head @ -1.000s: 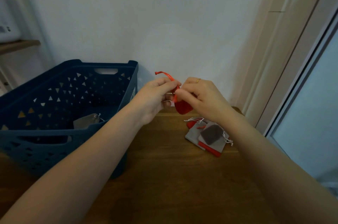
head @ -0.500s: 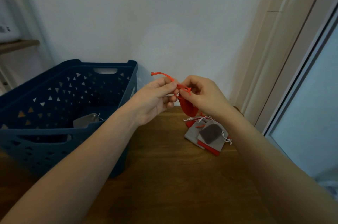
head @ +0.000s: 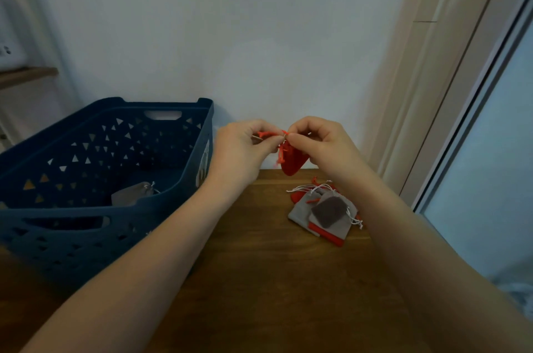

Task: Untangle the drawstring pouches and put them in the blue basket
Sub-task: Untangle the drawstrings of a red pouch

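Note:
A small red drawstring pouch point(head: 291, 160) hangs in the air above the back of the wooden table point(head: 268, 272). My left hand point(head: 243, 150) pinches its red cord at the left. My right hand point(head: 323, 147) pinches the pouch's neck at the right. Below my right wrist a pile of grey, brown and red pouches point(head: 324, 212) with white and red cords lies on the table. The blue basket point(head: 161, 205) stands at the left with one grey pouch point(head: 131, 194) inside.
A white wall rises right behind the table. A door frame point(head: 432, 78) and a glass panel point(head: 496, 150) stand at the right. A wooden shelf point(head: 26, 75) sits at the far left.
The cord loop that stuck up left of my left hand is now pulled short between my fingers. My hands have drawn slightly apart and the red pouch hangs lower between them.

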`<state>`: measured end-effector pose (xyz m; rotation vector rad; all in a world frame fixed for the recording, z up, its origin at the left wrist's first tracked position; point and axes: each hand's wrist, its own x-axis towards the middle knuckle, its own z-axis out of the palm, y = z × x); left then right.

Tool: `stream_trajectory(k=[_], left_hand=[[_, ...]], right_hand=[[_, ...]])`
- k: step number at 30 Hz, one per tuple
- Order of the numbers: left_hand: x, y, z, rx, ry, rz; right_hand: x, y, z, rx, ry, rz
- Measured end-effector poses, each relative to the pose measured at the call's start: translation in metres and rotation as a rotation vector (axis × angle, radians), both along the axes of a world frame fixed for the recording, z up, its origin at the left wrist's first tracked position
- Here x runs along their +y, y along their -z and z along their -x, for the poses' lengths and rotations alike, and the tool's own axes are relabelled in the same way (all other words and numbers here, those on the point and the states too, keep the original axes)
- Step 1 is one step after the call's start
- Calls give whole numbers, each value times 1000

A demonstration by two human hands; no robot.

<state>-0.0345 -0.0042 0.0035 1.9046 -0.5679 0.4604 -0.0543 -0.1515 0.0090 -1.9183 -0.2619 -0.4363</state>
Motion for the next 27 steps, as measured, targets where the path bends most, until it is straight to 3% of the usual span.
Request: stream_trajectory(k=[3,8,10,13,16,27], left_hand=[[-6,0,4,-104,-80,-20],[-6,4,3,-83,-129,-19],[-6,3,1,-91,-140,-106],[-6,1,-2,-210,-156,-212],[-6,1,-3,-313,-177,-196],[3,-6,-10,-362,-24,-285]], right_hand=[[2,3,-1,-42,19,-45],[0,8,3,-30,-9,-93],[-2,9,4,-1,-42,-84],[-3,10,-1,75,-96,-131],[-3,8,-5,100,-121,-197],[0,11,-12,174,-178,-217]])
